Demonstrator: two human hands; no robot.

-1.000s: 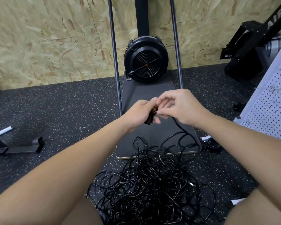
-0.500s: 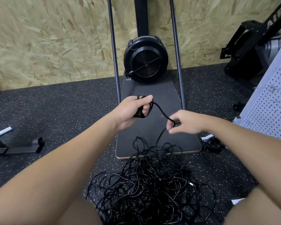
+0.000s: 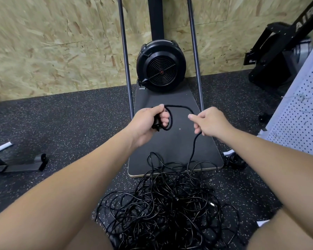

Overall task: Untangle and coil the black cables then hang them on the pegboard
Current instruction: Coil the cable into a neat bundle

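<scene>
Head view, looking down over both forearms. Background: a chipboard wall (image 3: 52,42) meeting a speckled black rubber floor (image 3: 70,123). Centre: a dark flat platform (image 3: 179,147) lying on the floor, with a round black fan housing (image 3: 161,66) at its far end and two slim upright metal rails (image 3: 124,51) rising on either side of it. Right edge: a white pegboard (image 3: 300,114) leaning or standing at an angle, with black gym equipment (image 3: 275,56) behind it. Left edge: a low black metal foot (image 3: 20,164) of another frame. Foreground: the tangled pile of black cables (image 3: 170,210) on the floor between the person's knees, its far loops overlapping the near edge of the platform. A small dark bundle (image 3: 236,160) lies on the floor just beside the platform's near right corner; what it is cannot be told. One cable strand (image 3: 194,148) rises out of the pile to the right hand (image 3: 211,122), whose fingers are curled round it, then arcs across to the left hand (image 3: 148,121). The left hand is closed round a small coil — one loop (image 3: 169,120) hangs around its fingers, and a dark end piece shows under the palm. The two hands are held apart above the platform, with the cable slack between them.
</scene>
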